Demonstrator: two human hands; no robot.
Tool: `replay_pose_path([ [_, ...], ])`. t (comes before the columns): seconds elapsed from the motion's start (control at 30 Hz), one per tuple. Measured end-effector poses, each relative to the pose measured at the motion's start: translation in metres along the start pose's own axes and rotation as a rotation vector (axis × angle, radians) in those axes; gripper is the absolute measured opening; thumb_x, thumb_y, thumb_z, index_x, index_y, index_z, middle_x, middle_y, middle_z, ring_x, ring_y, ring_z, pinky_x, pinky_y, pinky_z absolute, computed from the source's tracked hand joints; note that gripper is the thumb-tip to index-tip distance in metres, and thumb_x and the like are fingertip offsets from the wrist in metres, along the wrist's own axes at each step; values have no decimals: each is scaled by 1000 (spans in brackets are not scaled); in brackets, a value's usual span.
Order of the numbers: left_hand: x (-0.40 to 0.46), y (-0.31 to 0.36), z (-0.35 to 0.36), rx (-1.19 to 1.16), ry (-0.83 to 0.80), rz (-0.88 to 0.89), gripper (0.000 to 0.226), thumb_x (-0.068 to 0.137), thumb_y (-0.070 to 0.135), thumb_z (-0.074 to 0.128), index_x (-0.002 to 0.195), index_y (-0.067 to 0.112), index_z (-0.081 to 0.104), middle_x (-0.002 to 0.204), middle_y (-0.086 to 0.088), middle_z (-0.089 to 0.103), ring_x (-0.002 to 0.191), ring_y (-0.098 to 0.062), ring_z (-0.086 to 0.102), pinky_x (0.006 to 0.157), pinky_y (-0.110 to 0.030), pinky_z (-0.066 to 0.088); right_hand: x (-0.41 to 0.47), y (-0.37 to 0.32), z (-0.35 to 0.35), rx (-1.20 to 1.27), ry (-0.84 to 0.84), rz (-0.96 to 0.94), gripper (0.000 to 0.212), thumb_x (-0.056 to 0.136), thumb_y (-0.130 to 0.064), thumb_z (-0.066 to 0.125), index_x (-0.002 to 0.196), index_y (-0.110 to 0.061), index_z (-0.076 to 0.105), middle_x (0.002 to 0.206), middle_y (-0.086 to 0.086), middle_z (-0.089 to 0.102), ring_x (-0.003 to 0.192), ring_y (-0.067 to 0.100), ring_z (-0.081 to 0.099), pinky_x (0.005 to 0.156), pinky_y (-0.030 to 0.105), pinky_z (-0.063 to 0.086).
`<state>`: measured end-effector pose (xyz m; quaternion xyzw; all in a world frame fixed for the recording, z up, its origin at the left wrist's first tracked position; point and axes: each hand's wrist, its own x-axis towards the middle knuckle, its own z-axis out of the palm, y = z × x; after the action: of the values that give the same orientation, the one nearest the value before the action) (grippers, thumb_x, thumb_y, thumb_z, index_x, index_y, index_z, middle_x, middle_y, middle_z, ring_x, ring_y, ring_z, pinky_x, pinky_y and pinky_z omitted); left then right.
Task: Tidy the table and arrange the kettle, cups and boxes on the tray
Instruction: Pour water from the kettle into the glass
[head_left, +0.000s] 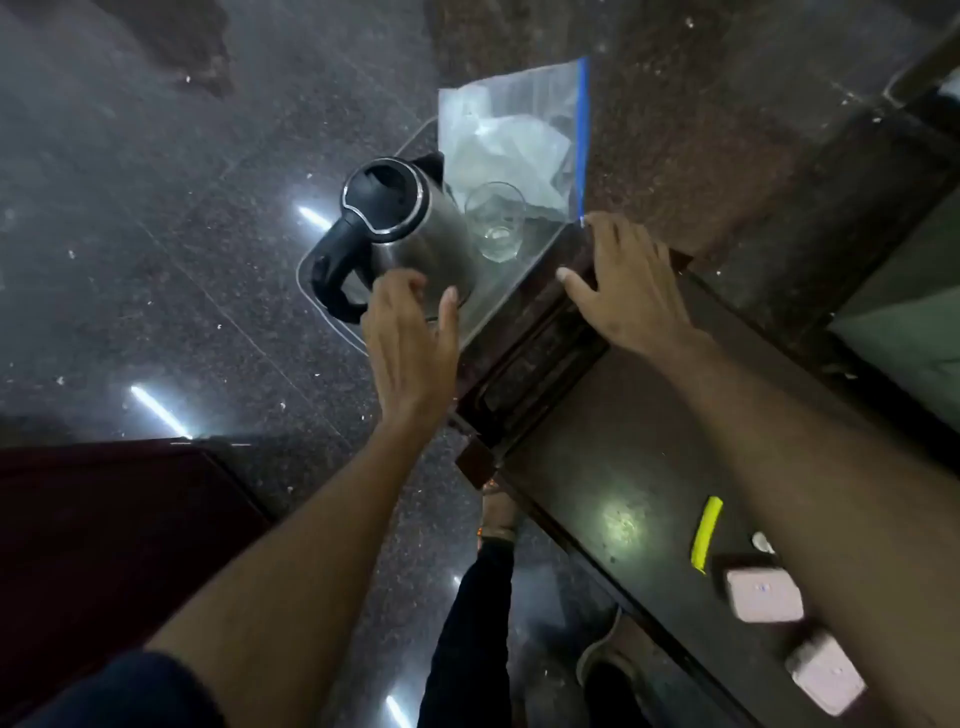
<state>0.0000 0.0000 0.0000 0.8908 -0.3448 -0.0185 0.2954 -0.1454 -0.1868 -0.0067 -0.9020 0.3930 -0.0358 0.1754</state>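
**Tray hangs off the table edge, hands closing in**

The two bare forearms fill the near view, reaching forward. Beyond them the table (618, 467) runs dark and long, and a clear tray (498, 301) sits at its far end, seemingly jutting past the edge over the floor. On the tray lie a zip bag (519, 140) with crumpled white stuff inside, the steel kettle (410, 228) with its black handle turned toward the left, and one glass cup (496, 221) just beside the kettle. Two pale boxes (763, 595) rest on the table by the right forearm, well apart from the tray, with a yellow strip (705, 532) near them.

The left hand (410, 343) is spread wide and holds nothing, its thumb at the kettle's base. The right hand (631, 291) lies flat and splayed on the table edge by the tray's corner, gripping nothing.

The risk, as I judge it: a nudge from the left hand could tip the overhanging tray, or knock kettle against cup. The boxes remain off the tray.
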Motion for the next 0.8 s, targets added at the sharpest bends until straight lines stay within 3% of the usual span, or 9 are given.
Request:
replay_pose_path([
  [0.07, 0, -14, 2, -107, 57, -207, 45, 101, 40, 70, 131, 10, 55, 119, 1, 54, 109, -18, 57, 101, -43, 53, 27, -21, 9, 50, -23, -38, 66, 97, -46, 61, 149, -12, 39, 147, 13, 49, 137, 35, 47, 112, 51, 40],
  [0.13, 1, -19, 5, -196, 37, -357, 73, 95, 46, 76, 149, 8, 45, 141, -5, 52, 130, -21, 54, 115, -32, 45, 51, -39, 16, 75, -41, -53, 69, 94, -43, 68, 148, -12, 39, 144, 15, 51, 134, 37, 48, 110, 50, 43],
  [0.2, 11, -21, 12, -293, -7, -418, 99, 89, 52, 82, 163, 8, 32, 160, -9, 42, 147, -20, 41, 119, -24, 31, 69, -50, 30, 81, -57, -48, 71, 91, -41, 72, 147, -12, 39, 143, 16, 52, 133, 38, 49, 108, 50, 44],
  [0.27, 23, -28, 19, -341, -26, -413, 112, 82, 55, 88, 164, 7, 29, 165, -10, 38, 152, -19, 35, 122, -21, 26, 80, -53, 41, 90, -77, -40, 74, 90, -38, 75, 148, -11, 37, 144, 16, 50, 133, 37, 48, 107, 49, 45],
  [0.37, 43, -44, 27, -400, -55, -441, 111, 68, 59, 95, 152, 4, 46, 153, -10, 53, 146, -23, 49, 123, -33, 39, 91, -52, 56, 115, -107, -13, 83, 88, -36, 78, 152, -9, 33, 146, 17, 45, 136, 38, 45, 110, 50, 44],
  [0.47, 59, -59, 33, -468, -77, -479, 105, 52, 68, 98, 132, 9, 63, 133, 3, 68, 125, -11, 66, 104, -24, 54, 100, -48, 67, 154, -123, 6, 91, 84, -34, 82, 155, -8, 30, 147, 18, 44, 137, 39, 44, 110, 49, 43],
  [0.53, 68, -67, 37, -513, -58, -469, 102, 47, 71, 98, 126, 14, 68, 127, 5, 74, 119, -8, 71, 102, -27, 59, 106, -46, 72, 189, -127, 12, 95, 82, -32, 85, 155, -7, 30, 146, 18, 45, 137, 39, 45, 111, 50, 43],
  [0.7, 93, -86, 41, -523, -97, -425, 127, 44, 83, 94, 143, 9, 66, 148, -3, 67, 140, -14, 62, 118, -40, 51, 115, -44, 81, 300, -130, 18, 89, 76, -29, 88, 146, -15, 36, 142, 12, 50, 129, 33, 53, 105, 45, 47],
  [0.8, 92, -92, 41, -558, -84, -389, 106, 49, 81, 94, 131, 17, 74, 128, 12, 78, 124, -4, 71, 109, -40, 58, 116, -42, 84, 371, -120, 23, 85, 75, -26, 87, 143, -16, 38, 139, 11, 53, 123, 29, 56, 94, 32, 44],
])
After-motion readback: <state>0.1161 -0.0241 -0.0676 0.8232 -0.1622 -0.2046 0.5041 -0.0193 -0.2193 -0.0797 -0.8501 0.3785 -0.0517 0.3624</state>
